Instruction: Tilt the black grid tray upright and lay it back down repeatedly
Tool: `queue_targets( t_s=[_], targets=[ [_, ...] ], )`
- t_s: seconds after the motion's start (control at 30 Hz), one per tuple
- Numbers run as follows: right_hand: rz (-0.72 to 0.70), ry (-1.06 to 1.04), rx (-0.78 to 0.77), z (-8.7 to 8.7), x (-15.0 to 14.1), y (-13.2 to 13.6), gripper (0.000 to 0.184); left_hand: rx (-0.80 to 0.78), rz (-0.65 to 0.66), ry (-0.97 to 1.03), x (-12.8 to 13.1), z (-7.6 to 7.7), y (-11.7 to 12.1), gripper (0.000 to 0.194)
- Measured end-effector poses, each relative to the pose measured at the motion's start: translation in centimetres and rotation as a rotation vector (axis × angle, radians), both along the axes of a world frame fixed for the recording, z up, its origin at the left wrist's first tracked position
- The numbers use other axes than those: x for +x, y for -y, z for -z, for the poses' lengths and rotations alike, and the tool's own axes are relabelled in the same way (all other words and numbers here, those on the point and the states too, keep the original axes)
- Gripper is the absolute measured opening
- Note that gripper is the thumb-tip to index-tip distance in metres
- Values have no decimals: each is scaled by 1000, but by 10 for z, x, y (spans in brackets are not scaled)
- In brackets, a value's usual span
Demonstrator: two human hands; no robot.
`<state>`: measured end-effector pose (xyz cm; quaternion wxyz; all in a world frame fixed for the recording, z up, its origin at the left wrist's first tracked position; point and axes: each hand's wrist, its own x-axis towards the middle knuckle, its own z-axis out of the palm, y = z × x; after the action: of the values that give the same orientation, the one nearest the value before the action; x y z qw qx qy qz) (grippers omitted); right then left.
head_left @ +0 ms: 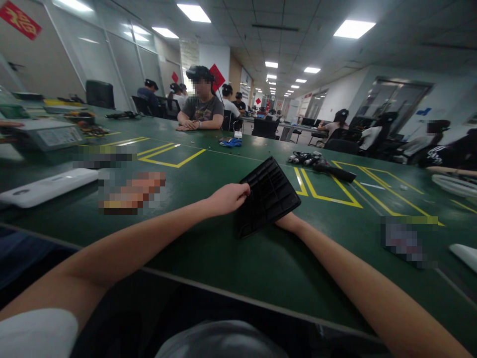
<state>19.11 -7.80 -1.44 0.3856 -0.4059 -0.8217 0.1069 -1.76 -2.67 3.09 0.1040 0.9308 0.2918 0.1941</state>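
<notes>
Right of the frame's centre, a black panel (270, 195) is pinched at its left edge by the left hand's (228, 198) closed fingers; the right hand's (289, 222) fingers are hidden behind it, their grip unclear.

Open-plan office: ceiling light panels (354, 29), glass partitions (122, 59), black chairs (100, 94), green table (208, 248).

Dark green desk (201, 253) with yellow tape lines (337, 201) beneath left hand (228, 199). Beyond hand, leftward: black padded chair (100, 94), tall glass partition (100, 42). Far right of hand: shiny metal door (395, 97). High above: grey tiled ceiling (290, 47), bright rectangular lights (354, 29).
</notes>
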Motion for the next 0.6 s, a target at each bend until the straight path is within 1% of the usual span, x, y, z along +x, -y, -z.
queue_targets(
  t_s=[0.2, 0.37, 0.43, 0.6],
  targets=[
    [-30, 12, -23, 4, 4, -3, 57, 93, 22, -45, 3, -2, 9, 15],
    [-16, 36, 9, 11, 9, -7, 52, 180, 100, -145, 3, -6, 15, 20],
    [-19, 40, 23, 12, 10, -7, 53, 168, 99, -142, 2, -7, 15, 18],
    [-23, 54, 7, 9, 9, -4, 55, 63, 39, -15, 1, -5, 5, 15]
  ],
)
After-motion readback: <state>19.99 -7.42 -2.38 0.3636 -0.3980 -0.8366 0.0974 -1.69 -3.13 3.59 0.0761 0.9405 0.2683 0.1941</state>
